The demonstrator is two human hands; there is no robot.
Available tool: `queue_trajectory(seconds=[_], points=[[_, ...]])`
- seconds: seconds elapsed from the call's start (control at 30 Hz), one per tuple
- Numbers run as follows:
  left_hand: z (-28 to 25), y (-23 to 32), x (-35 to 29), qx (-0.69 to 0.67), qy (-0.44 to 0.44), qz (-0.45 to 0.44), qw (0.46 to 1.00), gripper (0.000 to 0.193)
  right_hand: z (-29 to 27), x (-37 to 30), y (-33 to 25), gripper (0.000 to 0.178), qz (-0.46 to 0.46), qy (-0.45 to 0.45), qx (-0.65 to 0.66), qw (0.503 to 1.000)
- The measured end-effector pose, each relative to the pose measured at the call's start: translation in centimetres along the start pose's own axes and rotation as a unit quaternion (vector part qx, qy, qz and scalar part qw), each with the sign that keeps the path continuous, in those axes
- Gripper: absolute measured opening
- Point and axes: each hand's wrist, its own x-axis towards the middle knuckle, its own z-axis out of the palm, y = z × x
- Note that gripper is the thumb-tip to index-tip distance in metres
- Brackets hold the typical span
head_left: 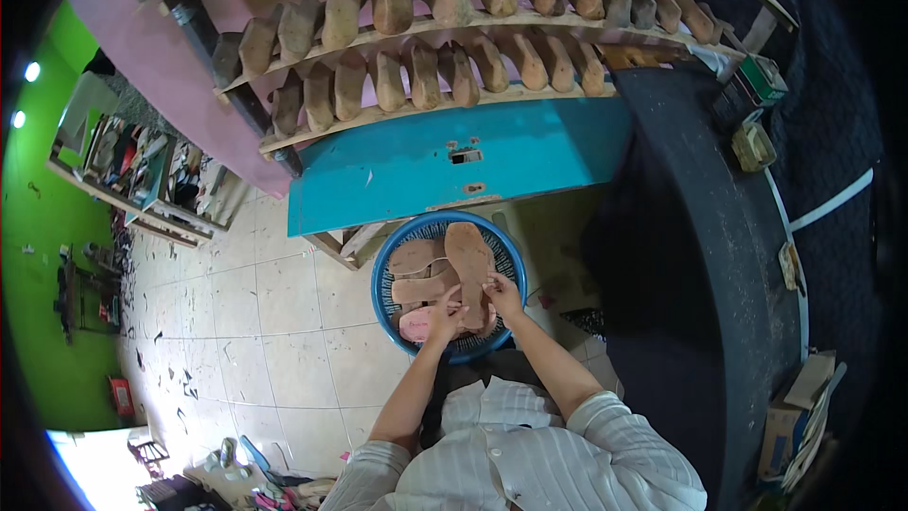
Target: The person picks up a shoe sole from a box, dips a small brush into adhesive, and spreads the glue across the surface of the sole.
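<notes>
A brown shoe sole [469,251] points away from me over a round blue basket [379,298]. My right hand [504,296] grips the sole's right edge near its narrow middle, fingers bent over it. My left hand [445,316] is at the lower left edge of the same sole, its thumb and fingers closed on it. More brown soles [416,256] lie in the basket, left of the held one. Close to my left hand lies a sole with a pink face [414,325]. My hands partly cover the pieces beneath them.
Ahead stands a turquoise bench [397,170], with wooden shoe lasts [392,2] lined up on shelves above it. A long dark table [690,218] runs along my right. Scraps dot the tiled floor [284,322] at left, and a cluttered wooden rack [156,170] stands farther off.
</notes>
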Motion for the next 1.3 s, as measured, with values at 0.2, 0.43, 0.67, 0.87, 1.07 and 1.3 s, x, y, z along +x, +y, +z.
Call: queue_trajectory(seconds=[0.2, 0.43, 0.67, 0.87, 1.07, 1.3], points=[[0.6, -3.7, 1.6, 0.028, -0.061, -0.014, 0.998, 0.064, 1.2, 0.6, 4.6, 0.037, 0.045, 0.119, -0.128, 0.984], [0.7, -4.5, 1.8, 0.155, -0.043, 0.065, 0.985, 0.065, 2.4, -0.5, 3.0, 0.037, -0.031, 0.153, -0.172, 0.973], [-0.3, -1.9, 0.9, 0.422, -0.098, 0.056, 0.9, 0.067, 3.0, -1.2, 3.1, 0.043, -0.116, 0.152, -0.251, 0.949], [-0.6, -1.4, 0.8, 0.463, -0.106, 0.033, 0.879, 0.069, 4.1, -3.9, 1.7, 0.059, -0.13, 0.077, -0.509, 0.848], [-0.9, -0.9, 1.1, 0.449, -0.131, 0.03, 0.883, 0.065, 3.3, -4.1, 0.7, 0.053, -0.159, 0.091, -0.526, 0.83], [-3.3, 0.8, 1.7, 0.272, 0.013, 0.22, 0.937, 0.025, 1.6, -6.6, -3.0, 0.024, -0.285, 0.209, -0.402, 0.845]])
